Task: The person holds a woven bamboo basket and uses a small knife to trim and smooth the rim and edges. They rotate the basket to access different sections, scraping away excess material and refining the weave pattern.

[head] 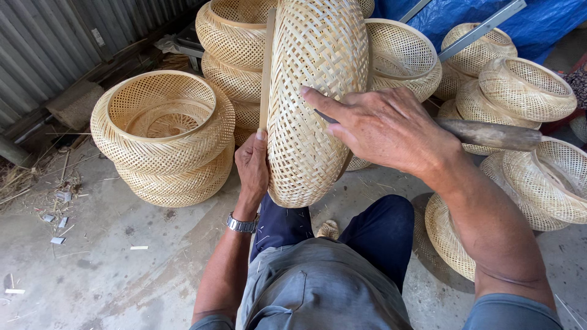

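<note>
The left hand [252, 165] is clamped on a bamboo strip [266, 67] against the rim of the upright woven basket [315, 91], steadying it over the knees. The right hand [385, 128] has its grip closed on a wooden-handled knife [492, 134], blade against the weave.

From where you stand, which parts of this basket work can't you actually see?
All in the head view:
- Blade of the tool: only the wooden handle shows; the right hand and the woven basket cover the front end.
- Lower end of the bamboo strip: hidden inside the left hand.
- Basket's far side and inside: turned away from the camera.
- Stacked baskets behind: partly hidden by the held basket and cut off by the top edge.
</note>
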